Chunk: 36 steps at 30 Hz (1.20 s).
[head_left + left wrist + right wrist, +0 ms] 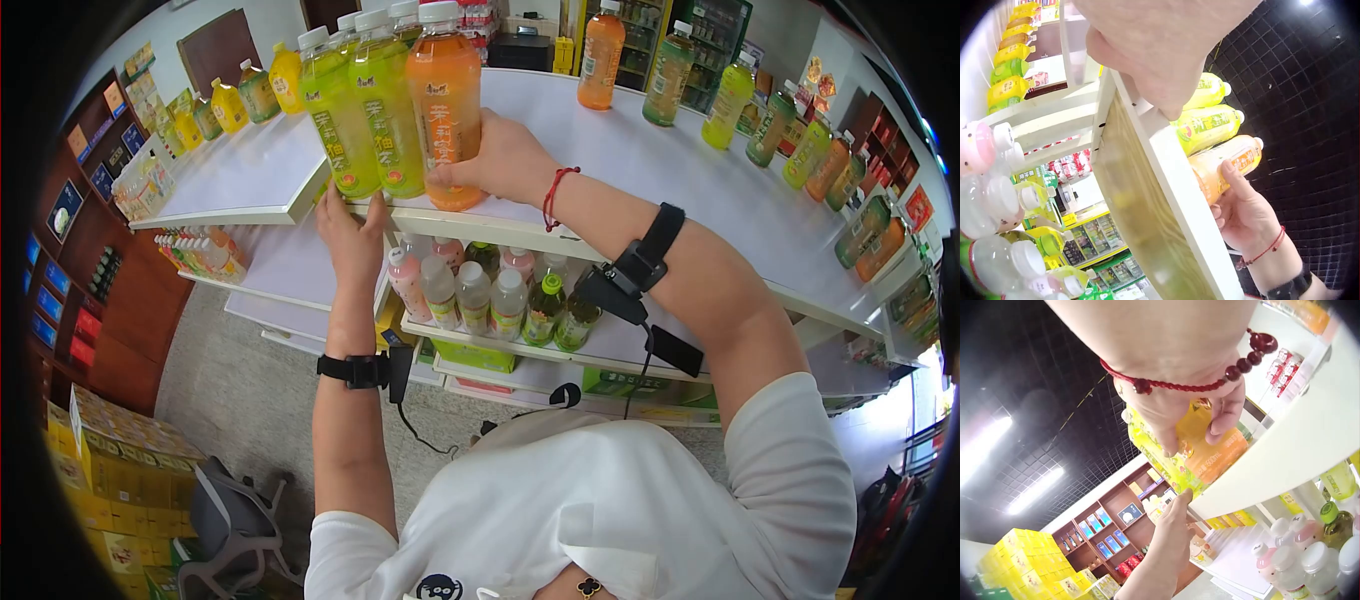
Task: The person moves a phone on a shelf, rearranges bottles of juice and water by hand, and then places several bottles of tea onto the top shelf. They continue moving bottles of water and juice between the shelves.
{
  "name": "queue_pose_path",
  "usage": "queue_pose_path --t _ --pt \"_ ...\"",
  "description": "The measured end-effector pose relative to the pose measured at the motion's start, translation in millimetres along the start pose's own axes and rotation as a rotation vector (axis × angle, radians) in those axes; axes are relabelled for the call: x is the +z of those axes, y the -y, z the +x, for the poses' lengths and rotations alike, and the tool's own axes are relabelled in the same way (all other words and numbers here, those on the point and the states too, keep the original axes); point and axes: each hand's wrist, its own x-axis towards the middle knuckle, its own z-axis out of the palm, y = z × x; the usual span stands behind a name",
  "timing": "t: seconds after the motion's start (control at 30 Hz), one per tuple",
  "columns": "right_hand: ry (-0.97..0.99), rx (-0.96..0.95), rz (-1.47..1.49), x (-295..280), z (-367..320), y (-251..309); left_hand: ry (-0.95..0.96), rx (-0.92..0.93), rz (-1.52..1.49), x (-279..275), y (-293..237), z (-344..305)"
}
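My right hand (505,158) grips an orange tea bottle (437,95) low on its body, thumb across the front. The bottle stands upright at the front edge of the white countertop (660,165). To its left are two light green tea bottles (335,120), side by side, with more white-capped bottles partly hidden behind. My left hand (352,235) is at the base of the leftmost green bottle, thumb and fingers spread at the counter corner. In the right wrist view, the left thumb (1184,499) is right at that base. The left wrist view shows the orange bottle (1229,164) in the right hand.
Below the counter, a shelf holds several drink bottles (475,295). Spaced bottles (665,75) line the counter's far edge on the right. A side counter (240,180) at left carries yellow and green bottles. An office chair (235,515) and yellow cartons (125,480) stand at lower left.
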Motion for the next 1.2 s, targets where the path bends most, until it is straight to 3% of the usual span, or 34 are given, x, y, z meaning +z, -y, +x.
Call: queue_pose_path --t 0.13,0.3,0.4,0.47,0.5,0.67,0.73,0.8,0.83,0.87,0.93,0.97,1.03,1.07,1.13,1.2 --pt "0.022 0.032 -0.029 -5 -7 11 0.016 -0.014 -0.078 -2 -4 1" --pt "0.112 0.068 0.014 -19 -17 15 0.042 0.110 0.050 1 21 6" --pt "0.046 -0.007 0.000 -36 -38 1 0.033 0.077 -0.094 14 67 12" --pt "0.058 -0.051 0.043 -75 -68 -8 0.156 0.003 -0.369 7 51 13" --pt "0.069 -0.070 0.039 -96 -82 -13 0.164 0.051 -0.354 9 55 16" --pt "-0.215 0.089 -0.074 -233 -173 -71 0.080 0.024 -0.086 7 56 15" --pt "-0.480 0.198 -0.148 -292 -213 -114 0.068 0.009 -0.036 5 53 15" --pt "-0.798 0.219 -0.431 -358 -257 -169 0.119 -0.071 -0.103 3 46 14" --pt "-0.939 0.367 -0.584 -382 -275 -150 0.117 -0.076 -0.100 5 48 14" --pt "-1.119 0.293 -0.519 -422 -301 -207 0.105 -0.077 -0.080 5 53 15" --pt "-1.189 0.550 -0.717 -469 -342 -215 0.091 -0.079 -0.051 3 49 12" --pt "-1.181 0.545 -0.710 -485 -358 -227 0.097 -0.088 -0.049 2 42 10" --pt "-1.171 0.439 -0.262 -506 -372 -252 0.088 -0.100 -0.043 3 40 12" --pt "-1.161 0.431 -0.253 -514 -373 -257 0.122 -0.102 -0.145 5 52 16" --pt "-0.934 0.597 -0.049 -521 -371 -242 0.153 -0.116 -0.232 0 59 17" --pt "-0.786 0.625 0.079 -539 -373 -245 0.175 -0.134 -0.180 -1 58 19"
